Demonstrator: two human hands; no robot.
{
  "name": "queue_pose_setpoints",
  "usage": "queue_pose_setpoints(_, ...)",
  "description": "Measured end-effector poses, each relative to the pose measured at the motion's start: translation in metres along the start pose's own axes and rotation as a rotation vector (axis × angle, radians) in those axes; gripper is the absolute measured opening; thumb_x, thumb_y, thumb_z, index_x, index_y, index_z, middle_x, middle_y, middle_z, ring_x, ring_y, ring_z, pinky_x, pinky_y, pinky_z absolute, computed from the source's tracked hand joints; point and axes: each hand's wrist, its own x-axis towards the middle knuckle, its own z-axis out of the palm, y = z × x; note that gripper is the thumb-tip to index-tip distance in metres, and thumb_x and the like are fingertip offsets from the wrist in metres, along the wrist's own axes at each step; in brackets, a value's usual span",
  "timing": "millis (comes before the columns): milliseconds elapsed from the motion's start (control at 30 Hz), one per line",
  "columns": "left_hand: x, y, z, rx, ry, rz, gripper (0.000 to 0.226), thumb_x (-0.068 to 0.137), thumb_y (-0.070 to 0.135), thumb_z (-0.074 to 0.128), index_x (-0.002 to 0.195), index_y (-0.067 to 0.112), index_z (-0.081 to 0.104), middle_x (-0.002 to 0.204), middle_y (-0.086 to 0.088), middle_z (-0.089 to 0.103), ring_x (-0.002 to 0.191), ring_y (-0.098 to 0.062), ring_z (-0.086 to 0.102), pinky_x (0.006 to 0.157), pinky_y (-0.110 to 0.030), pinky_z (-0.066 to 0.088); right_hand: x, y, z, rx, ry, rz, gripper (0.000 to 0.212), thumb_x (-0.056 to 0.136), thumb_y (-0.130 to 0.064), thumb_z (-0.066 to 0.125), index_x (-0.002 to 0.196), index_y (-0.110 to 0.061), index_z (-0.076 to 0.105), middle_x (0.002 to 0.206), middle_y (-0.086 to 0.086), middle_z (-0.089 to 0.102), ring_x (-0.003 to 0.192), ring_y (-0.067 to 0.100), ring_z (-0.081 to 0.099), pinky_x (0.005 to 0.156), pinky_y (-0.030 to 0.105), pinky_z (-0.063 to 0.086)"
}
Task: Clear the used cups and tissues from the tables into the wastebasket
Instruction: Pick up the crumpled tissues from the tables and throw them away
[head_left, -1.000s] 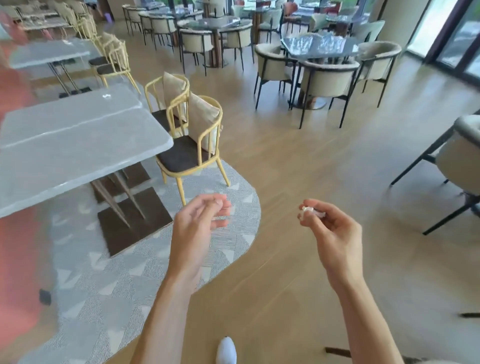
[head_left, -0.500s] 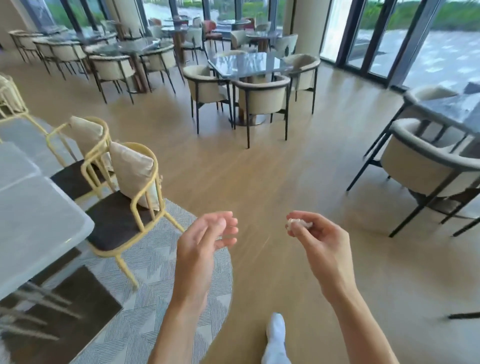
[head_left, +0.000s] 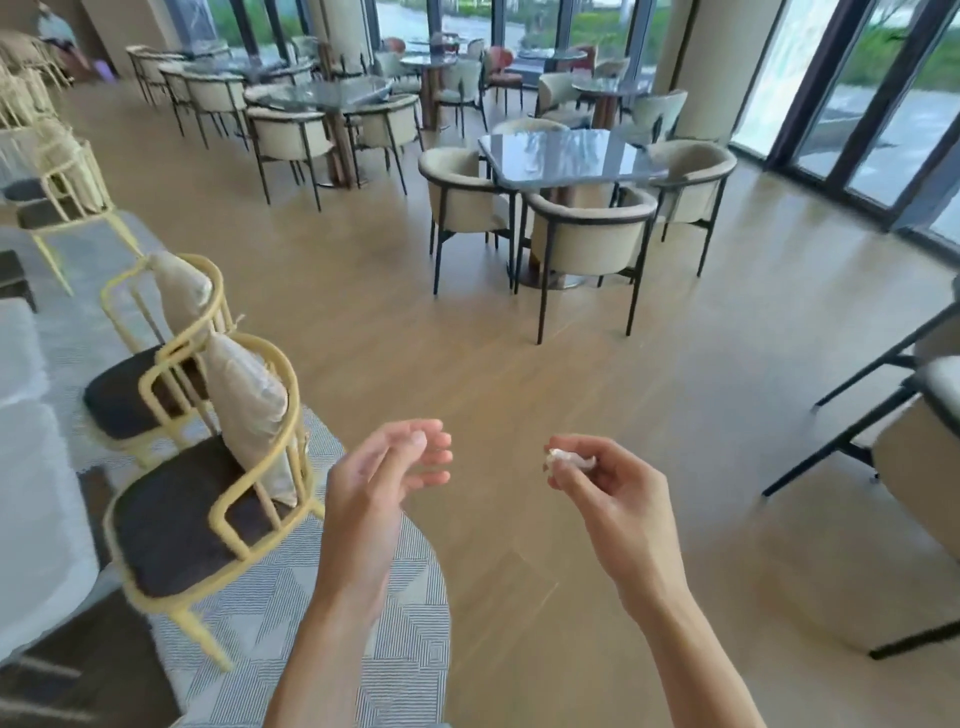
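A head-camera view looks down at two bare hands held out over the wooden floor (head_left: 519, 364) of a café dining room. The right hand (head_left: 608, 493) pinches a small crumpled white tissue (head_left: 563, 458) between thumb and fingertips, at chest height and well away from any table. The left hand (head_left: 384, 478) is empty, its fingers loosely curled and relaxed. Yellow chairs (head_left: 208, 467) and the edge of a pale tabletop (head_left: 36, 493) stand to the left; a dark tabletop (head_left: 566, 156) ringed by cream chairs lies ahead. No wastebasket is in view. Judging from this, one tissue has been collected but not binned. No cups show on the visible tabletops, though the far ones are too blurred to tell.
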Motion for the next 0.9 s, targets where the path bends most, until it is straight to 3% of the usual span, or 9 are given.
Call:
queue_pose_setpoints(100,0.059,-0.019,0.020,-0.024,0.029,-0.013,0.018,0.100,0.005,0.056,0.098,0.001,0.074,0.097,-0.018,0.075,0.090,-0.030,0.072,0.087,-0.050,0.058,0.062,0.016,0.004,-0.001,0.000,0.039,0.013,0.093,-0.013,0.071,0.091,-0.023,0.078,0.080,0.004,0.076,0.082,0.023,0.073,0.071,0.015,0.051)
queue_pose_setpoints(300,0.197,-0.057,0.064,-0.073,0.012,-0.047,0.025,0.084,0.022,0.059,0.094,0.005,0.076,0.098,-0.021,0.074,0.092,-0.032,0.072,0.083,-0.046,0.059,0.210,0.031,0.027,-0.047,0.045,0.033,0.014,0.093,-0.012,0.071,0.095,-0.023,0.078,0.082,0.002,0.078,0.082,0.018,0.076,0.079,0.028,0.056)
queue_pose_setpoints(533,0.403,-0.046,0.117,-0.085,-0.045,-0.014,0.025,0.085,0.022,0.058,0.094,0.005,0.075,0.096,-0.019,0.074,0.089,-0.029,0.071,0.083,-0.044,0.059,0.414,-0.019,0.078,-0.049,0.071,-0.032,0.013,0.093,-0.014,0.070,0.099,-0.024,0.077,0.083,0.001,0.078,0.083,0.014,0.076,0.071,0.014,0.051)
queue_pose_setpoints(667,0.484,-0.038,0.118,-0.061,0.006,0.001,0.024,0.085,0.024,0.058,0.093,0.008,0.075,0.097,-0.019,0.074,0.091,-0.030,0.071,0.081,-0.041,0.058,0.497,-0.033,0.113,-0.019,0.056,-0.038,0.015,0.092,-0.014,0.070,0.097,-0.027,0.077,0.083,0.000,0.078,0.084,0.014,0.075,0.065,0.009,0.048)
queue_pose_setpoints(900,0.620,-0.062,0.118,-0.049,0.154,-0.038,0.026,0.082,0.023,0.060,0.093,0.004,0.074,0.098,-0.022,0.074,0.090,-0.030,0.071,0.078,-0.039,0.061,0.648,-0.018,0.192,0.010,-0.044,-0.018,0.015,0.092,-0.010,0.070,0.097,-0.023,0.077,0.081,0.001,0.077,0.084,0.018,0.075,0.073,0.016,0.053)
